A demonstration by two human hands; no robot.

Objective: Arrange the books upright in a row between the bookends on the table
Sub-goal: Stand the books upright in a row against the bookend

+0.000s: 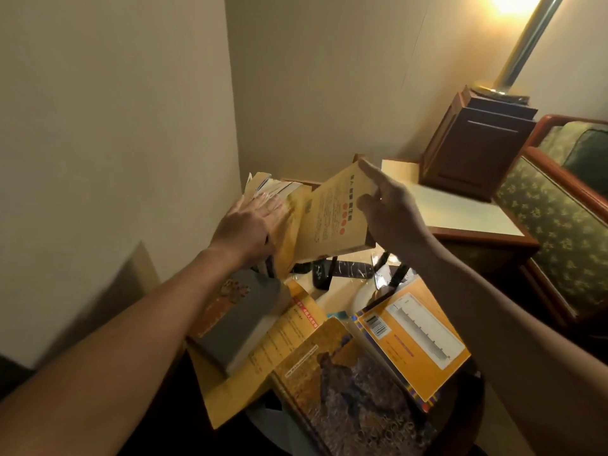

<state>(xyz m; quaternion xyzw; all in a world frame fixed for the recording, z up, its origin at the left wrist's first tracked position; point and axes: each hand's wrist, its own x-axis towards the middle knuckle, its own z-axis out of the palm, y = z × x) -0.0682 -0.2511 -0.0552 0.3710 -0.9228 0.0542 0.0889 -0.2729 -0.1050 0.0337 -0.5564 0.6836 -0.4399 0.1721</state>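
L hand [250, 225] lies flat, fingers straight, pressed on the leaning books [279, 189] at the back by the wall. I read that as propping them so the row doesn't flop while the next one goes in. R hand [388, 209] pinches the cream book [332, 212] near its top corner, thumb on the cover, other fingers behind. The book is tilted and raised off the table [335, 294], right beside the propped ones. Gripping it high prob leaves room to swing the bottom in w/o knocking the row. The black stand [320, 276] below it may be a bookend, can't tell. Plenty left to do: grey book [237, 317], orange book [414, 337], landscape book [345, 383] and yellow book [286, 327] lie flat in front, overlapping. Next I'd stand the cream one against the row, slowly, bc that lean could topple.
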